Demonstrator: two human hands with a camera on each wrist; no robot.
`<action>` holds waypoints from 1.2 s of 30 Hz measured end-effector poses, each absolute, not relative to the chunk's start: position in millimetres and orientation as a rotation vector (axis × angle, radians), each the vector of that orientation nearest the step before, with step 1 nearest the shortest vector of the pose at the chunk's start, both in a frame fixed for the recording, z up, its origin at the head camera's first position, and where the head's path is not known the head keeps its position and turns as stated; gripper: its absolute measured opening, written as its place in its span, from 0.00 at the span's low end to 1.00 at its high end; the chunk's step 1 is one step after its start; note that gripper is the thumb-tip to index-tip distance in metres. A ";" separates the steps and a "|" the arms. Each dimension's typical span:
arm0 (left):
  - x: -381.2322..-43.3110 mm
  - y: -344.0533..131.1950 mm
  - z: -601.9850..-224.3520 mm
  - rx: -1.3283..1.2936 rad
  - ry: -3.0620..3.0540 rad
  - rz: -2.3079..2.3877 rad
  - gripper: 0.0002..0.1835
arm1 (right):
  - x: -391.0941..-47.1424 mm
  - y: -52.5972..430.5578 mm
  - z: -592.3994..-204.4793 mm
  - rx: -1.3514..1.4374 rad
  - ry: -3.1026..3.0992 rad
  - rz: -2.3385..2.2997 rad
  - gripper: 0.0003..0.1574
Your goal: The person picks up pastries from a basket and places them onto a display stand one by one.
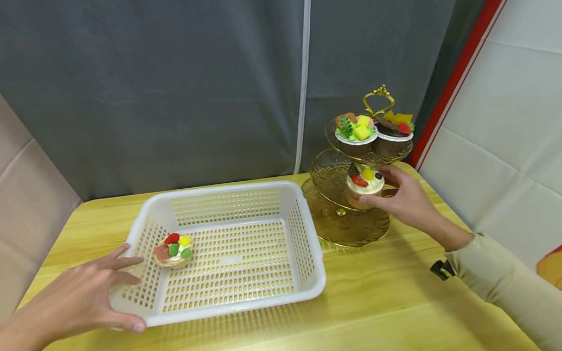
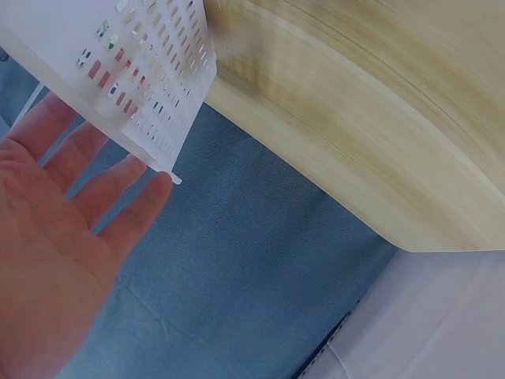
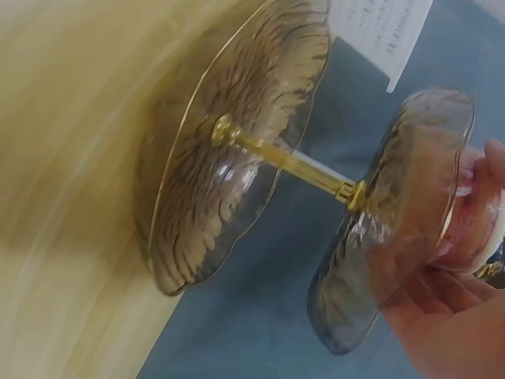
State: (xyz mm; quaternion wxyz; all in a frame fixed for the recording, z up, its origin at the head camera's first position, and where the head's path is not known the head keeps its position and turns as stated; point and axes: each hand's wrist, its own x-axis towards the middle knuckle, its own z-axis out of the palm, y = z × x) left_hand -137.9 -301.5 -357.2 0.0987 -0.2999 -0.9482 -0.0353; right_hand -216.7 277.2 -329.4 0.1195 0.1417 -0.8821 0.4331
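Observation:
In the head view my right hand holds a cream-topped toy cupcake with strawberry and yellow fruit, thumb at the near side and fingers behind. The cupcake is at the middle tier of a three-tier stand with gold rims. Through the tinted plate, the right wrist view shows that hand around the cup. My left hand touches the left end of a white plastic basket, fingers spread over its rim. Inside the basket, near that end, lies a toy fruit tart.
Two chocolate-coloured cupcakes with fruit, a left one and a right one, stand on the top tier beneath a gold handle. Everything is on a wooden table. A grey curtain hangs behind, with a white panel at the right.

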 end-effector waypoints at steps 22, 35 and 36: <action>-137.8 -301.2 -357.7 -0.882 -2.802 -0.103 0.42 | -220.8 296.8 -327.8 0.405 -2.602 1.034 0.43; -139.1 -302.3 -361.7 -0.874 -2.798 -0.114 0.41 | -227.5 303.0 -330.2 0.469 -2.602 0.969 0.43; -139.3 -302.3 -362.0 -0.876 -2.794 -0.114 0.41 | -227.3 302.5 -330.1 0.466 -2.600 0.954 0.43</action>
